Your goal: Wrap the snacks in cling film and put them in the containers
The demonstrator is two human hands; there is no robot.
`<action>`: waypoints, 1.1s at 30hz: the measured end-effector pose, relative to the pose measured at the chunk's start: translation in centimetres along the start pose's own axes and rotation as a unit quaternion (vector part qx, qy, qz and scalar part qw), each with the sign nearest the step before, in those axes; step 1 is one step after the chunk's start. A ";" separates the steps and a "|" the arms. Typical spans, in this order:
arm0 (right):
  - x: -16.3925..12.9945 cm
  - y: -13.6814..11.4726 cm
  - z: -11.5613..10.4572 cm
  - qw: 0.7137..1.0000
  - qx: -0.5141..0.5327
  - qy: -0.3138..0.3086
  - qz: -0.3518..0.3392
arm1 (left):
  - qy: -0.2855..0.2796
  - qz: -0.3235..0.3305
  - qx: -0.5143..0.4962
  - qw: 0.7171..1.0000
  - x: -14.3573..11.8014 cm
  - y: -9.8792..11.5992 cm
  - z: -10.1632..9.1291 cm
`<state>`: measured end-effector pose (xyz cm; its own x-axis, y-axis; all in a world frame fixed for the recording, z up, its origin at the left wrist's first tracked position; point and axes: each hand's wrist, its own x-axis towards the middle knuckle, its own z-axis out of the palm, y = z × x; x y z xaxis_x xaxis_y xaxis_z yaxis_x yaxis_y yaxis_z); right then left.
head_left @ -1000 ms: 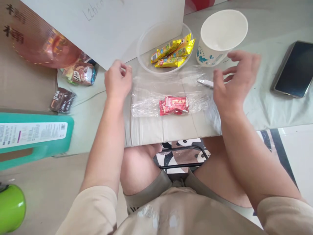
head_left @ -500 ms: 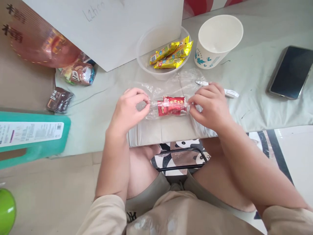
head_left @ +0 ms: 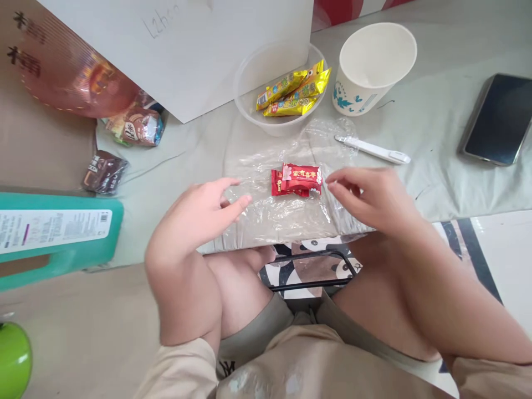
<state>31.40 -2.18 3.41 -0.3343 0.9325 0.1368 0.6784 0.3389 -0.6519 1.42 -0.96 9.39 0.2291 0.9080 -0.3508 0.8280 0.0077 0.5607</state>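
Red wrapped candies (head_left: 302, 180) lie partly on top of one another on a spread sheet of clear plastic film (head_left: 291, 215) near the table's front edge. To their left, my left hand (head_left: 208, 208) is open over the film's edge, thumb and fingers apart. My right hand (head_left: 369, 194) sits just right of the candies, its fingers bent but parted, with nothing visible in them. A white utility knife (head_left: 374, 149) rests behind my right hand, its tip at the film's far edge.
Behind the film stand a clear bowl (head_left: 249, 113) of yellow packets (head_left: 291, 91) and a paper cup (head_left: 369, 77). A phone (head_left: 499, 119) lies at right. Snack packs (head_left: 105, 173), a green jug (head_left: 83, 244) and a white box (head_left: 187, 66) occupy the left side.
Both hands have let go of the film and moved apart, the left one to the left and nearer me. The film around the candies has opened out flat.
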 end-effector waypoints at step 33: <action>4.1 -4.4 6.3 0.975 -0.202 -0.092 -0.009 | 0.149 0.080 -0.126 0.978 7.3 -0.8 7.3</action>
<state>22.90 -0.67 2.14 -0.4352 0.9002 -0.0155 0.8613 0.4113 -0.2981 6.19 2.57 0.91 0.1558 0.9873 -0.0308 0.6323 -0.0757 0.7710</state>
